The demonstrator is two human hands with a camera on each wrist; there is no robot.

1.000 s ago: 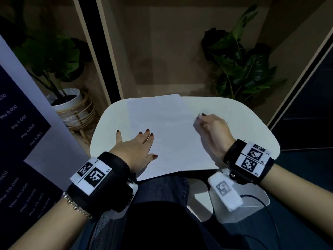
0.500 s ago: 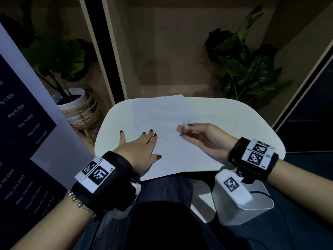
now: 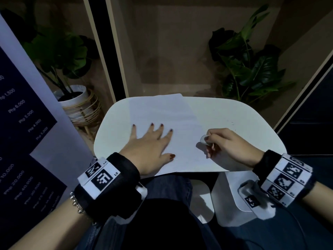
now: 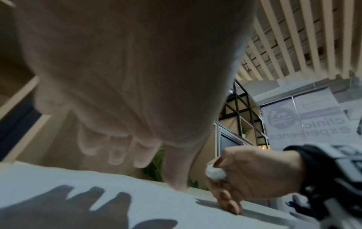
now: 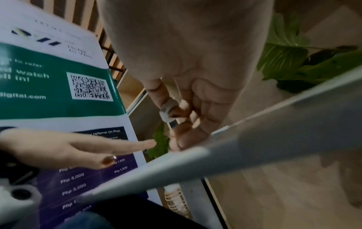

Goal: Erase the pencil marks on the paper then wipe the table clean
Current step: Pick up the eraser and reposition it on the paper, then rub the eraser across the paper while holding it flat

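A white sheet of paper lies on the small white table, with its near edge reaching the table's front rim. My left hand lies flat on the sheet's left half with the fingers spread and straight. My right hand is at the sheet's right edge and pinches a small white eraser between thumb and forefinger. The eraser is raised off the paper; lower fingers touch the sheet. The right wrist view shows the eraser in the fingertips. I cannot make out the pencil marks.
A few dark specks lie on the bare table right of the paper. A potted plant in a wicker stand is at the left, a leafy plant behind right. A price banner stands close at left. My lap is under the table's front edge.
My right hand with the eraser has moved from the sheet's middle to its right edge and nearer to me. My left hand has spread its fingers wider and stays on the paper.
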